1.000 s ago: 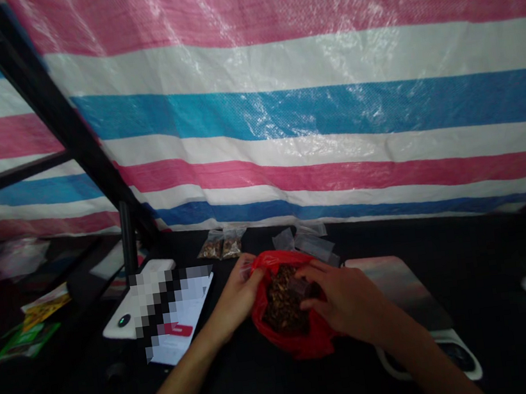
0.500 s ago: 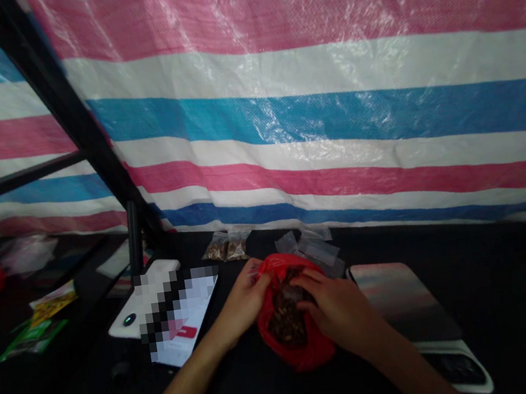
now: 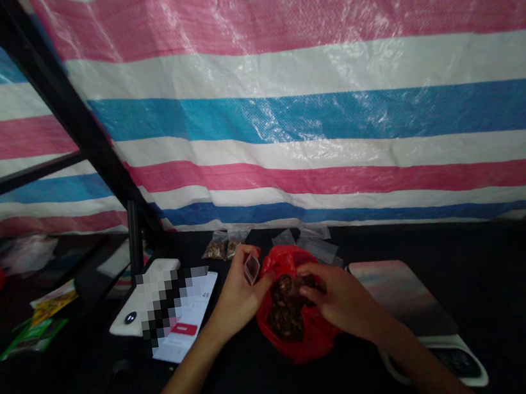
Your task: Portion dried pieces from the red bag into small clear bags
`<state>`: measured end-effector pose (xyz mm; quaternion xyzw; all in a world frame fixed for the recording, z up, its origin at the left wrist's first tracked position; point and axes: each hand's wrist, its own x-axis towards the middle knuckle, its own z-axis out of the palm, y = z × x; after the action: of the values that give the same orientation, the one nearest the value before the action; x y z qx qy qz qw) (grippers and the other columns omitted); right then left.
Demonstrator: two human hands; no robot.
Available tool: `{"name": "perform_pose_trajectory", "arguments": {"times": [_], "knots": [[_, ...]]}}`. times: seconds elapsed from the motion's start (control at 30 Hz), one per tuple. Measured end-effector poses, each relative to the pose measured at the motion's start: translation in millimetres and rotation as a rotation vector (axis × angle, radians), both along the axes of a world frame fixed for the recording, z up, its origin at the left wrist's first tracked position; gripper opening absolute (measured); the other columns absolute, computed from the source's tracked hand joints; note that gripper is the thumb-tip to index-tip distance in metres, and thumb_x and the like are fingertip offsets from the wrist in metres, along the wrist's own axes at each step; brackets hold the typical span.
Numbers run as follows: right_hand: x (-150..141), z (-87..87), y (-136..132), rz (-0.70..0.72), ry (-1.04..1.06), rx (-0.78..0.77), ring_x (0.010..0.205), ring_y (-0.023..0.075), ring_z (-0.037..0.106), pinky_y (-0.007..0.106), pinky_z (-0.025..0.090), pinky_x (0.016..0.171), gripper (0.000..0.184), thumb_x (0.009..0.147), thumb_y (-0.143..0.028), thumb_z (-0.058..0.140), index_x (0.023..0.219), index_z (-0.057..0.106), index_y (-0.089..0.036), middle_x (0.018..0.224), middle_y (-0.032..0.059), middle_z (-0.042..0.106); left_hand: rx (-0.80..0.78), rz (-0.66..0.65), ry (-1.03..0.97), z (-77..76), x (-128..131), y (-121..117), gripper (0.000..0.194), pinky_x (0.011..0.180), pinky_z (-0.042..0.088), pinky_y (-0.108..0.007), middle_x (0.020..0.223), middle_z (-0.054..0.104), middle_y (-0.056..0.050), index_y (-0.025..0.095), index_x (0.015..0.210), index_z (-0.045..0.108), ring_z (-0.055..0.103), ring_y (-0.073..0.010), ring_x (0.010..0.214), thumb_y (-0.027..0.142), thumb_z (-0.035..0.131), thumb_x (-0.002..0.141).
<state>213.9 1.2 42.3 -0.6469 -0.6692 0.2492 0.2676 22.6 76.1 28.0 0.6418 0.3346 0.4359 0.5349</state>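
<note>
A red plastic bag (image 3: 290, 348) stands with its mouth spread, holding a heap of brown, dried-looking pieces (image 3: 284, 323). At its left rim, my left hand (image 3: 239, 290) is closed on a small clear plastic bag (image 3: 252, 268), whose mouth gapes in a diamond shape. My right hand (image 3: 336, 294) reaches over the red bag's right side, thumb and fingers pinched around a small translucent object (image 3: 295, 288) above the brown pieces. Its exact kind is too blurred to tell.
Behind my hands lie filled small bags (image 3: 216, 247) and flat clear bags (image 3: 318, 248). To the left are a phone (image 3: 183, 330) and a white device (image 3: 147, 296). A scale-like device (image 3: 402, 295) sits right. A striped tarp (image 3: 306, 120) hangs behind the black table.
My left hand has shifted slightly up and left, and the small clear bag's open mouth now shows. My right hand, still over the red bag, has moved slightly with the translucent object.
</note>
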Motion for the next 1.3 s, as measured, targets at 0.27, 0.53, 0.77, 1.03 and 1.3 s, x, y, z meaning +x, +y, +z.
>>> {"name": "perform_pose_trajectory", "arguments": {"times": [0.27,0.53,0.77,1.03,1.3], "knots": [[15,5.3,3,0.165,0.328,0.067,0.103,0.0221,0.071,0.036,0.055,0.093,0.023,0.087,-0.018,0.058,0.107,0.069,-0.021,0.110,0.0065,0.076,0.310,0.240,0.185,1.8,-3,-6,0.015,0.074,0.047,-0.026,0.092,0.061,-0.001,0.022,0.095,0.055,0.060,-0.0159,0.080,0.032,0.063,0.090],[-1,12.1,-3,0.082,0.372,0.225,0.098,0.0213,0.068,0.035,0.056,0.089,0.019,0.090,-0.027,0.063,0.108,0.065,-0.023,0.104,0.0039,0.072,0.361,0.052,0.427,-0.8,-2,-12,0.008,0.075,0.047,-0.027,0.089,0.069,-0.002,0.022,0.095,0.063,0.065,-0.0190,0.082,0.024,0.064,0.088],[-14,-2.3,-8,0.180,-0.060,0.568,0.114,0.0221,0.062,0.042,0.051,0.101,0.029,0.097,-0.013,0.051,0.119,0.063,-0.027,0.122,0.0075,0.065,0.352,0.003,0.477,-2.1,1,-14,0.015,0.078,0.048,-0.030,0.096,0.072,-0.005,0.023,0.099,0.066,0.067,-0.0232,0.088,0.022,0.065,0.084],[-13,0.6,-9,0.200,-0.146,0.512,0.108,0.0229,0.066,0.041,0.056,0.096,0.033,0.100,-0.025,0.055,0.132,0.060,-0.028,0.118,0.0081,0.067,0.370,0.011,0.458,-5.3,-2,-15,0.029,0.086,0.050,-0.033,0.104,0.074,-0.005,0.024,0.107,0.067,0.069,-0.0257,0.096,0.018,0.069,0.078],[-11,-6.0,-8,0.264,-0.147,0.634,0.116,0.0209,0.065,0.038,0.055,0.100,0.041,0.100,-0.013,0.044,0.135,0.058,-0.029,0.127,0.0075,0.065,0.345,-0.016,0.454,-1.4,0,-15,0.020,0.084,0.050,-0.031,0.101,0.074,-0.005,0.023,0.104,0.066,0.069,-0.0246,0.094,0.021,0.065,0.084]]}}
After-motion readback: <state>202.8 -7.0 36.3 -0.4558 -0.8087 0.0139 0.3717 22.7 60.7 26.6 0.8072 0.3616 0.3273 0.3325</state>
